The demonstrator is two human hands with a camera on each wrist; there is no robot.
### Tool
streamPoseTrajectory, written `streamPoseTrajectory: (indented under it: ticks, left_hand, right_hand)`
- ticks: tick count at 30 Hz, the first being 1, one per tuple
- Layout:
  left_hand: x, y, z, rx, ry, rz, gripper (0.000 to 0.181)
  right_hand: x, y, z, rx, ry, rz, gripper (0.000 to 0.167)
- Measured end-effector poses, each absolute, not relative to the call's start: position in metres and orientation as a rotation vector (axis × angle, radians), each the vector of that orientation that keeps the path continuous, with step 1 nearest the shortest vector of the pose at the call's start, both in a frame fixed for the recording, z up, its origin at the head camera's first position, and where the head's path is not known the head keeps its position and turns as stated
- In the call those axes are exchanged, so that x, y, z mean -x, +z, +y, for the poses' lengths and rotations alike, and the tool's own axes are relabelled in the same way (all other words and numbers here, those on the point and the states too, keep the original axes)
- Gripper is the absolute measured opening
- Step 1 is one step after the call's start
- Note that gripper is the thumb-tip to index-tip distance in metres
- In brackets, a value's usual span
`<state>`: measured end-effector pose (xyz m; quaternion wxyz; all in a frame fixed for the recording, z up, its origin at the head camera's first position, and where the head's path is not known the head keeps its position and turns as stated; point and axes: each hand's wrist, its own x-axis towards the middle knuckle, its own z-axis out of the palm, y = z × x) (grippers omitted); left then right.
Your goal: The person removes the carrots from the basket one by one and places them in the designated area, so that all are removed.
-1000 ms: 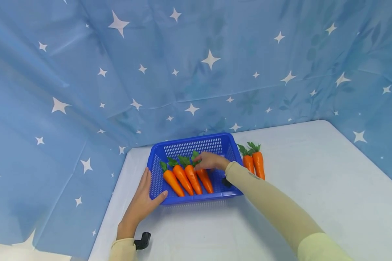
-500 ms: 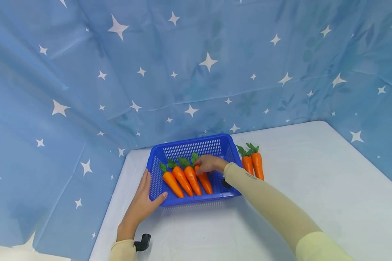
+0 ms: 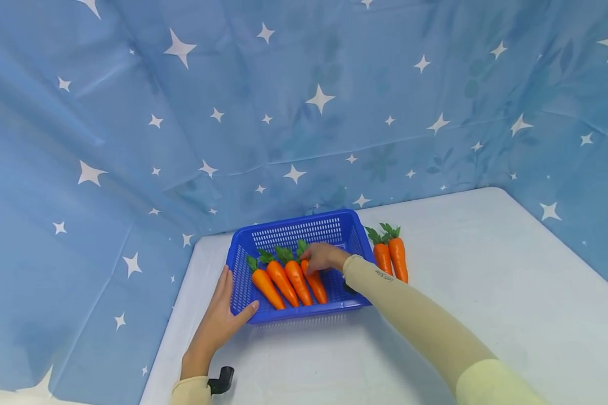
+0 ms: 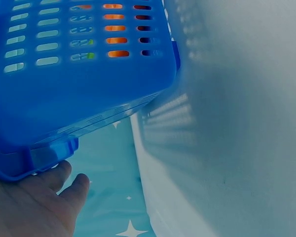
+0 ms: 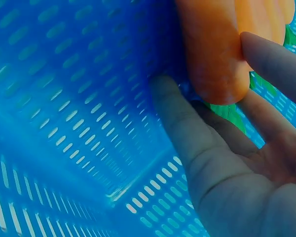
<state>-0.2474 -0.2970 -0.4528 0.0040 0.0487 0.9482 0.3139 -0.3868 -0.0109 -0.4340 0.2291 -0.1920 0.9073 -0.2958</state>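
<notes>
The left hand [image 3: 220,315] is held with thumb spread; the right arm [image 3: 415,312] is stretched forward, the right hand [image 3: 324,256] palm-down, thumb opposed to fingers

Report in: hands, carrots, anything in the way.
Left hand against blue basket. Right hand around rightmost carrot inside. Four carrots in. Head view: right sleeve partly hides two carrots outside.

My table [image 3: 456,253]: white
Blue basket [image 3: 309,313]: before me, near the far-left corner
Two carrots [image 3: 397,256]: right of it, leaves toward far edge
</notes>
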Motion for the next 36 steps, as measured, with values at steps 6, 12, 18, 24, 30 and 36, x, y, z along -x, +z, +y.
streamPoseTrajectory:
  ticks: [6, 12, 18, 24, 30, 36]
  left_hand:
    - [0.246, -0.454, -0.297, -0.164, 0.992, 2.978, 0.111]
    - [0.247, -0.453, -0.298, -0.161, 0.991, 2.979, 0.111]
    - [0.246, -0.454, -0.297, -0.157, 1.010, 2.959, 0.112]
    - [0.246, -0.455, -0.297, -0.161, 0.998, 2.971, 0.112]
    - [0.246, -0.456, -0.297, -0.153, 0.987, 2.967, 0.113]
    - [0.245, -0.454, -0.298, -0.144, 0.991, 2.967, 0.112]
  right_hand:
    - [0.386, -0.434, -0.013, 0.488, -0.844, 2.504, 0.055]
    - [0.392, -0.437, -0.010, 0.487, -0.894, 2.505, 0.058]
    - [0.395, -0.441, -0.007, 0.427, -0.961, 2.464, 0.059]
    - [0.394, -0.439, -0.003, 0.414, -1.040, 2.426, 0.060]
    - [0.392, -0.431, 0.003, 0.390, -1.173, 2.340, 0.059]
    - [0.392, -0.411, 0.009, 0.426, -1.270, 2.276, 0.059]
